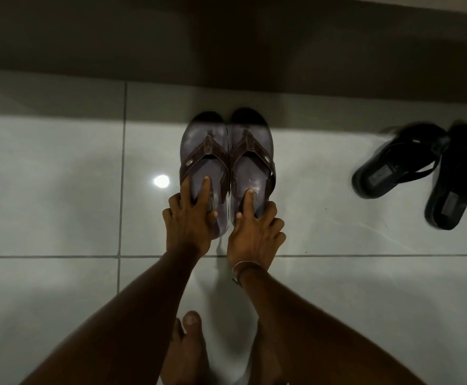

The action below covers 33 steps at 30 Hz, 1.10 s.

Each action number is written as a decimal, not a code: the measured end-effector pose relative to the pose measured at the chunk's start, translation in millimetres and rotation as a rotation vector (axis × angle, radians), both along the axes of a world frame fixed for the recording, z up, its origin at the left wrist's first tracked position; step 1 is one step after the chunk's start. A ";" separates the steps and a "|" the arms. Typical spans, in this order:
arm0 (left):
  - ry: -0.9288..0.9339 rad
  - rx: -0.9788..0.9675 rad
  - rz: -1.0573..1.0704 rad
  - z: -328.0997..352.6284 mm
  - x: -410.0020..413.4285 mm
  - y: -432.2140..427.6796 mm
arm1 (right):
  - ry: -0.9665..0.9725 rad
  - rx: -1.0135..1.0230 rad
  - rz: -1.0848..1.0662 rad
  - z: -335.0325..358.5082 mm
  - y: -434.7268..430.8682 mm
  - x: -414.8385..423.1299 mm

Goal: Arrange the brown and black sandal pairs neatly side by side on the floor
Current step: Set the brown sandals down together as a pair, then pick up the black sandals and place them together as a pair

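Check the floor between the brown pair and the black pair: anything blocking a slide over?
Nothing visible. The left hand and right hand press on the heels of the brown sandals, which lie together. Only bare tile floor lies between them and the black sandals, which sit splayed and overlapping at the toes.

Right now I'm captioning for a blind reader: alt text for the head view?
Left hand and right hand press the brown sandals together, parallel, on the tiled floor. The black sandals lie askew to the right.
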<state>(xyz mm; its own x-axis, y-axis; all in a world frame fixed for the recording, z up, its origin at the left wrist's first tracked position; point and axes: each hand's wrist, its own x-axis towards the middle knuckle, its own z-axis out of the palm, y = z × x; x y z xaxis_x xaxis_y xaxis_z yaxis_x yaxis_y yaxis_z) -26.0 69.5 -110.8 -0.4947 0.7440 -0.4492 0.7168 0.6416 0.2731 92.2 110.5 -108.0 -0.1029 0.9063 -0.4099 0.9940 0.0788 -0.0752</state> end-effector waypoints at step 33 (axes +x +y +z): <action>-0.026 0.129 -0.449 30.3 279.0 299.9 | 0.090 0.016 -0.375 19.8 274.8 382.7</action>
